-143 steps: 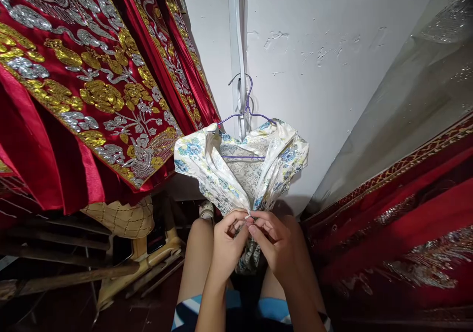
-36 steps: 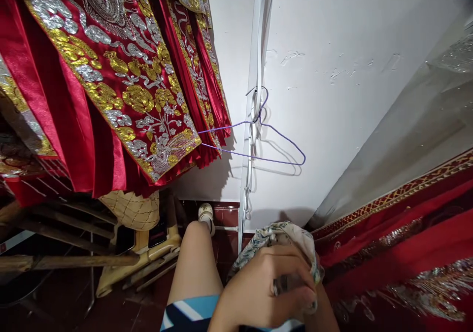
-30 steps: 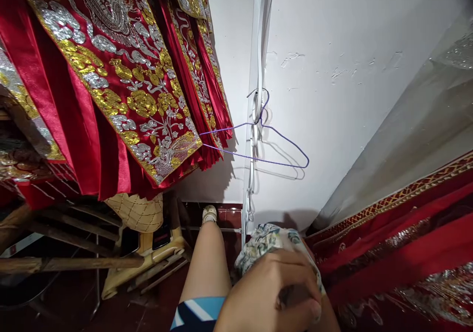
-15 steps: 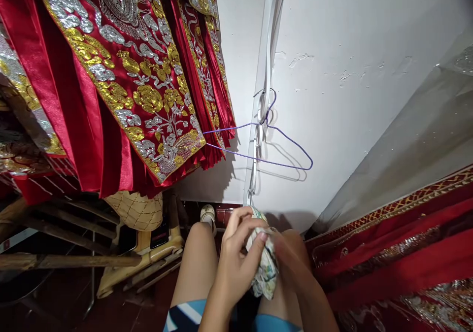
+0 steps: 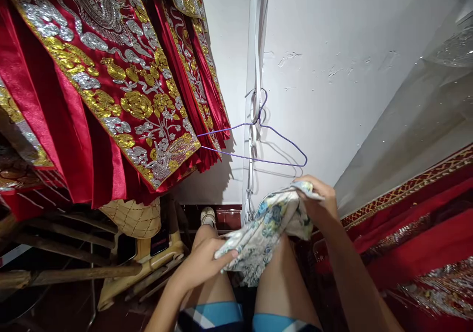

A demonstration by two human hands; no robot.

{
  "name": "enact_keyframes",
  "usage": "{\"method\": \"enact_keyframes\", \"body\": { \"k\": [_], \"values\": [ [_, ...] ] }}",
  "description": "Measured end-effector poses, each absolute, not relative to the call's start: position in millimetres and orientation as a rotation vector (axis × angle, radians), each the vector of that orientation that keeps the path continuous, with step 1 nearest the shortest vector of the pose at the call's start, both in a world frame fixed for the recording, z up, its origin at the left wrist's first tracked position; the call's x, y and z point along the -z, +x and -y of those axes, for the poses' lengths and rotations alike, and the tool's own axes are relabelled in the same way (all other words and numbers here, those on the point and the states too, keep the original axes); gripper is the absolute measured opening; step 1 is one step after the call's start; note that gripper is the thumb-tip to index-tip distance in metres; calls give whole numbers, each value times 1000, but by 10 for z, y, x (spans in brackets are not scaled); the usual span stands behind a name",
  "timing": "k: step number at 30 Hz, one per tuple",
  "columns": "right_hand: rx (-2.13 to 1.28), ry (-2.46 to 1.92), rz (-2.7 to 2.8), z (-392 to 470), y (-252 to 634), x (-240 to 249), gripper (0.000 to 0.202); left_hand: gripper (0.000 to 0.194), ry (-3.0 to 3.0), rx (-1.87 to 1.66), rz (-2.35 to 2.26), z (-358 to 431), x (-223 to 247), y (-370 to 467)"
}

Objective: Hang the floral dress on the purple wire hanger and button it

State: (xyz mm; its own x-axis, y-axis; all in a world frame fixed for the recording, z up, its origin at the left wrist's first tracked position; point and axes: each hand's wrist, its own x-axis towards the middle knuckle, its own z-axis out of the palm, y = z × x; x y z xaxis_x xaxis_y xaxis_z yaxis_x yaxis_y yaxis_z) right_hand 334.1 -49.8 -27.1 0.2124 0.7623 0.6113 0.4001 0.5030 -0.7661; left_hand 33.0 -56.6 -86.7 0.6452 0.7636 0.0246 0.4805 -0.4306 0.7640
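Note:
A white garment with a blue and yellow flower print (image 5: 264,228) is stretched between both hands above my knees. My left hand (image 5: 202,264) grips its lower left end. My right hand (image 5: 318,201) holds its upper right end, raised toward the wall. A bare purple wire hanger (image 5: 258,142) hangs on the white wall just above the garment, with nothing on it.
Red robes with gold and silver embroidery (image 5: 111,85) hang at the left. More red embroidered cloth under clear plastic (image 5: 414,214) lies at the right. Wooden poles and a cream woven item (image 5: 129,218) crowd the floor at the left. My foot in a pale shoe (image 5: 209,216) rests below.
The flowered garment was on the hanger at first; it is off now and the hanger is bare. In the last half second my hands moved apart, spreading the bunched garment, right hand rising.

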Motion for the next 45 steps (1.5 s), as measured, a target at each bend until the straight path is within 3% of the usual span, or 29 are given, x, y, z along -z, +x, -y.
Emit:
{"method": "enact_keyframes", "body": {
  "k": [6, 11, 17, 23, 27, 31, 34, 38, 45],
  "values": [
    [-363, -1133, 1507, -111, 3208, 189, 41, 55, 2323, -222, -1199, 255, 397, 78],
    [-482, -1195, 1559, -603, 3101, 286, 24, 43, 2524, -203, -1096, 79, 184, 154],
    [-434, -1348, 1519, -408, 3329, 324, 35, 37, 2568, -334, -979, 89, 191, 71],
    [-261, -1492, 1592, 39, 3574, -90, 39, 41, 2678, -184, -1026, -88, 6, -32],
    [-266, -1563, 1562, 116, 3686, -242, 38, 38, 2761, -354, -1204, -278, -210, 13],
    [-334, -1511, 1540, 89, 3777, -242, 37, 16, 2653, -770, -1205, -416, -413, 109],
    [-390, -1484, 1524, 77, 3772, -229, 37, 20, 2448, -1021, -1064, -504, -579, 173],
    [-433, -1476, 1509, 94, 3681, -187, 38, 27, 2418, -920, -810, -670, -784, 261],
    [-676, -1257, 1439, 63, 3426, 73, 39, 22, 2480, -1064, -1082, -892, -757, 581]
  ]
}}
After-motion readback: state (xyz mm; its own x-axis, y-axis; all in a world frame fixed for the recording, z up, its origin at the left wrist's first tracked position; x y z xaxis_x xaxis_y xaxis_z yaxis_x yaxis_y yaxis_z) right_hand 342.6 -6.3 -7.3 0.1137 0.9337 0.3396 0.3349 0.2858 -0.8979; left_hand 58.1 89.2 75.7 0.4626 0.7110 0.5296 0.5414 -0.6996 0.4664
